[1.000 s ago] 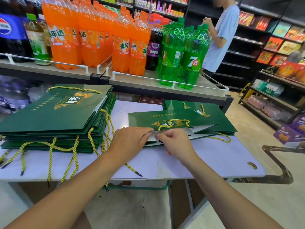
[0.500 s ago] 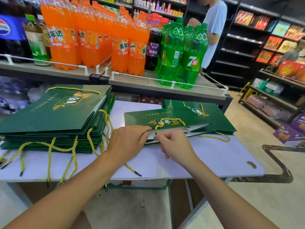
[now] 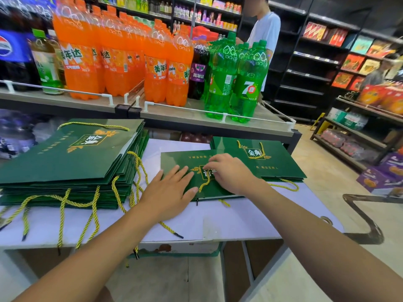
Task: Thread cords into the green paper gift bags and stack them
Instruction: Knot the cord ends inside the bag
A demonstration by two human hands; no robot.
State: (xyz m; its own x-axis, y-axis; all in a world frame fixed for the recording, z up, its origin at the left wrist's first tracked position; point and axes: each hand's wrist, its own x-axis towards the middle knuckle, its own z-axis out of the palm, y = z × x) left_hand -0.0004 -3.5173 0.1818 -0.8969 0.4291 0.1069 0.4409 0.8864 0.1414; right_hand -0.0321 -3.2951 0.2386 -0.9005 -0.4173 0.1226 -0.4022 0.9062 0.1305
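Note:
A flat green gift bag (image 3: 178,160) lies in the middle of the white table (image 3: 250,219), its yellow cord handle (image 3: 204,185) lying on its face. My left hand (image 3: 168,192) rests flat on the bag's near left part with straight, spread fingers. My right hand (image 3: 229,171) lies on the bag's logo, fingertips bent on the cord; whether it pinches the cord I cannot tell. A tall stack of corded green bags (image 3: 72,158) sits at the left. A smaller pile of green bags (image 3: 281,160) lies under and right of the middle bag.
Behind the table runs a shelf (image 3: 196,114) with orange soda bottles (image 3: 122,57) and green soda bottles (image 3: 235,79). A person in a light shirt (image 3: 266,33) stands beyond it. Dark shelving (image 3: 305,79) and an aisle floor (image 3: 327,171) lie to the right. Cord ends (image 3: 172,232) hang over the table's front edge.
The bag's top flap was held up by both hands at its near edge; it now lies flat, with my left hand spread on it and my right hand moved onto the logo.

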